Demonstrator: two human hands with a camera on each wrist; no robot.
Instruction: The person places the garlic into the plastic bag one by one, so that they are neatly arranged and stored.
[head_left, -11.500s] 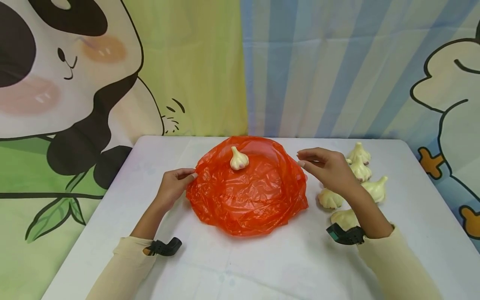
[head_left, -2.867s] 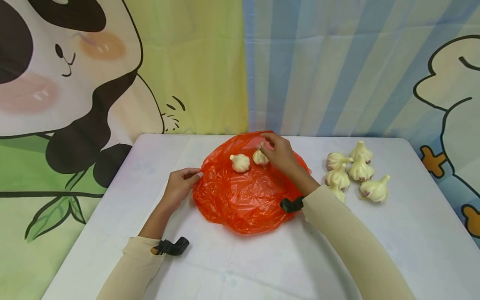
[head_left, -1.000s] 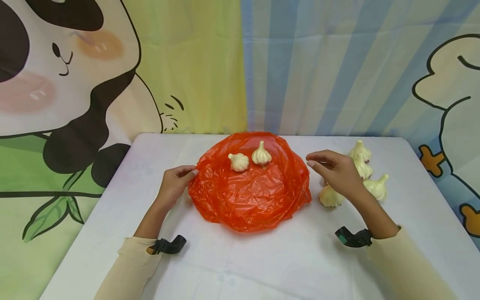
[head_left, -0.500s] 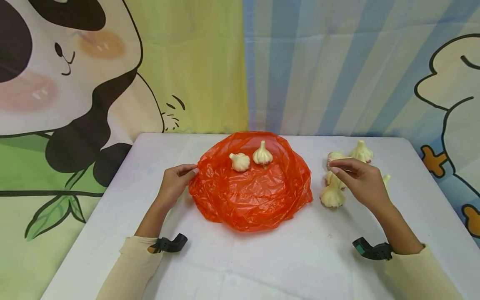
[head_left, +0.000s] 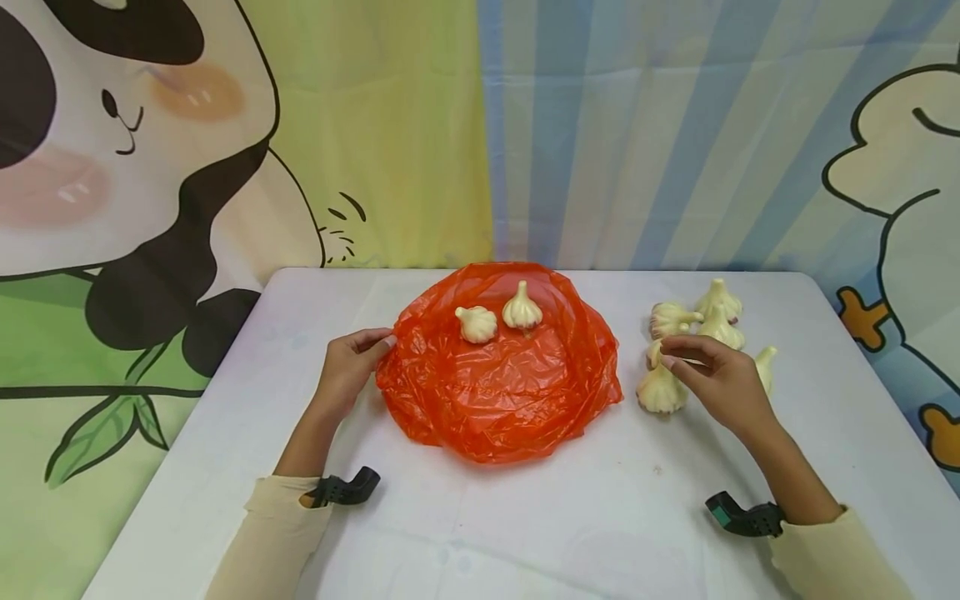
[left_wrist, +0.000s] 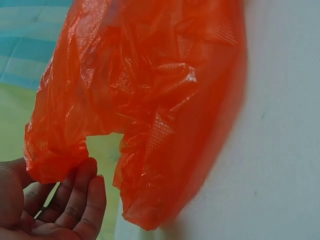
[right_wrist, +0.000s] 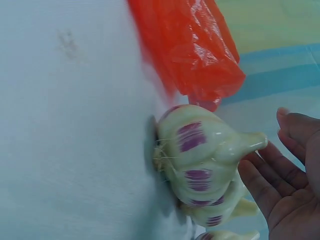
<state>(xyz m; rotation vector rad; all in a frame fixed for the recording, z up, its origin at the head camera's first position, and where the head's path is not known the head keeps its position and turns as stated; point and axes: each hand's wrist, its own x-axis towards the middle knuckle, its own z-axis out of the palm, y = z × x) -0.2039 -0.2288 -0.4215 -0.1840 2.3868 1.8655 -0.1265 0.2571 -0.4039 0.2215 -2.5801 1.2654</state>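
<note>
My left hand [head_left: 348, 371] pinches the left rim of a red plastic bag [head_left: 502, 400], which lies spread with its mouth up. Two garlic bulbs sit inside it, one tipped over [head_left: 477, 324] and one upright [head_left: 522, 307]. In the left wrist view, the thumb and fingers meet the bag's edge [left_wrist: 55, 160]. Over the pile on the right is my right hand [head_left: 723, 383], just above a front garlic bulb [head_left: 662, 392]. The right wrist view has its fingers beside the stem of a purple-streaked garlic bulb [right_wrist: 200, 150], with the thumb held apart.
Several more garlic bulbs are grouped at the right, including a back one [head_left: 718, 302] and one lying on its side [head_left: 672, 320]. The white table [head_left: 480, 533] ends at a patterned curtain [head_left: 570, 150] behind.
A second garlic bulb has come to rest in the bag beside the first. My right hand has gone from the bag rightward to the pile. The left hand stays at the rim.
</note>
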